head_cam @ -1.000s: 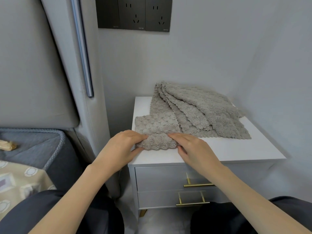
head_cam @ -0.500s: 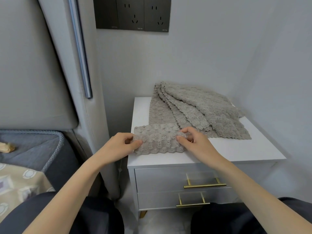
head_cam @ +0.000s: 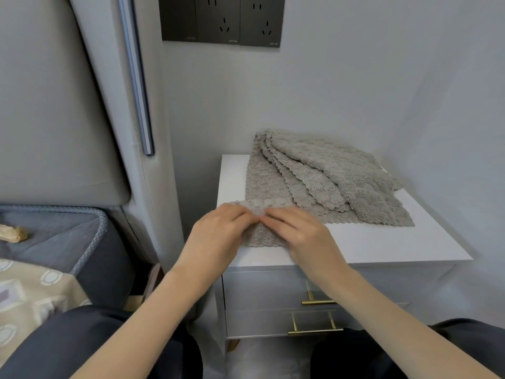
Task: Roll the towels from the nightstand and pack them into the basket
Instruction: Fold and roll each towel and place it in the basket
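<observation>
Towels (head_cam: 328, 181): grey, nubby pile with scalloped edges, fanned in an overlapping stack toward the back and right of the white bench (head_cam: 382, 242).

Head view.
- Front towel (head_cam: 262, 237): laid lengthwise at the bench's left front, its near end partly rolled.
- Left hand (head_cam: 218, 231), right hand (head_cam: 297, 231): side by side on the roll, fingers curled over and grasping it; slightly blurred.
- Handling: roll away evenly, both ends level, with firm tension; soft cloth is likely to slacken.
- Basket: not in view.
</observation>
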A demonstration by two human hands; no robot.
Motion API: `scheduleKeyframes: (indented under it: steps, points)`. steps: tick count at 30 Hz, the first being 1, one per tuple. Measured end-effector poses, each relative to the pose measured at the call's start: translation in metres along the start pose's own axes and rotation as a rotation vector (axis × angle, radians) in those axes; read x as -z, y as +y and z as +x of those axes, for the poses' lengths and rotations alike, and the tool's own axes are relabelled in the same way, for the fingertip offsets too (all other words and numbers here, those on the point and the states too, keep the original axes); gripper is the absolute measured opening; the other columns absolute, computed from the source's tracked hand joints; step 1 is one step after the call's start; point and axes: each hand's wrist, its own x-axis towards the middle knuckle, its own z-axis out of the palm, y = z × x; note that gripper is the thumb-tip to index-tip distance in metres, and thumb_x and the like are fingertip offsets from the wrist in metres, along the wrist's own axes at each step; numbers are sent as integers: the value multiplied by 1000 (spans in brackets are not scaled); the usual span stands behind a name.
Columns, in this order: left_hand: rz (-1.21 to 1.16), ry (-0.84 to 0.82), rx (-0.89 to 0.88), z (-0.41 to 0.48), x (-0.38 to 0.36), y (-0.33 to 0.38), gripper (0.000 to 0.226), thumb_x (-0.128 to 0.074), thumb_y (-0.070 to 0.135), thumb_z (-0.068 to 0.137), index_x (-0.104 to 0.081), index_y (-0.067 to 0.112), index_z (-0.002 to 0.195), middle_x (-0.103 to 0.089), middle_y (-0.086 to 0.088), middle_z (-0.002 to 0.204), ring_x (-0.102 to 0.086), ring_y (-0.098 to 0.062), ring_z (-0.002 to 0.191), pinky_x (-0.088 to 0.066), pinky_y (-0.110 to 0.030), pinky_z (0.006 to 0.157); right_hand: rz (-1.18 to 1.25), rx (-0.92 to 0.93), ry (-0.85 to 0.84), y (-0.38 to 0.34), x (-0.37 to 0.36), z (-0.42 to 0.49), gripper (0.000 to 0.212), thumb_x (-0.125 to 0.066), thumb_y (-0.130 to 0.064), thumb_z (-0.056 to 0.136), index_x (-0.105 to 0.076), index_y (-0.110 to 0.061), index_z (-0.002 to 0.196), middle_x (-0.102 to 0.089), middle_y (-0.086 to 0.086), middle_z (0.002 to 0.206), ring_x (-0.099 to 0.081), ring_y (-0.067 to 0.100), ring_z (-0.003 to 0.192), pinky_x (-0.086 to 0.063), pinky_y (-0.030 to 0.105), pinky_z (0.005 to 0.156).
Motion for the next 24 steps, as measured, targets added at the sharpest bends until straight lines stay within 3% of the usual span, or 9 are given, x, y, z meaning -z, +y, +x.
scheduleKeyframes:
  steps: [4,8,12,16,21,24]
  points:
    - [99,-40,-10,-7,-11,6,51,-87,-5,45,-76,15,90,-73,4,90,-70,-16,75,-50,-18,46,-99,43,-70,-4,-9,-7,46,-82,8,65,-71,-1,109,-69,13,114,-68,27,103,-53,49,89]
    - [112,-32,54,-8,-15,9,45,-86,-2,50,-77,15,91,-74,4,92,-72,-14,78,-51,-22,43,-142,32,-89,-5,-9,-10,52,-82,10,58,-71,0,108,-70,13,112,-67,28,104,-54,47,88]
    - [-13,-106,176,-12,-10,6,32,-68,12,77,-73,19,108,-68,7,116,-67,-16,103,-60,-39,65,-107,-57,-154,-3,2,-15,54,-79,3,59,-70,-1,112,-69,12,115,-65,27,108,-53,47,91]
    - [14,-263,214,-14,-7,-1,47,-52,32,90,-50,31,136,-43,19,143,-49,-8,127,-51,-36,92,-72,-150,-165,0,11,-19,44,-77,-2,71,-69,-3,115,-67,9,119,-64,23,111,-53,42,93]
    - [-29,-294,246,-12,-3,-9,53,-52,25,89,-43,34,141,-34,22,148,-43,-5,131,-43,-29,100,24,-269,-274,11,20,-23,46,-62,-25,92,-53,-19,137,-52,-5,140,-47,12,131,-37,25,106]
    - [-100,-268,244,-12,-2,-14,53,-57,15,84,-52,27,135,-45,16,142,-47,-7,129,-41,-28,103,73,-254,-308,16,19,-21,45,-59,-19,94,-51,-18,138,-54,-5,138,-45,13,131,-32,20,109]
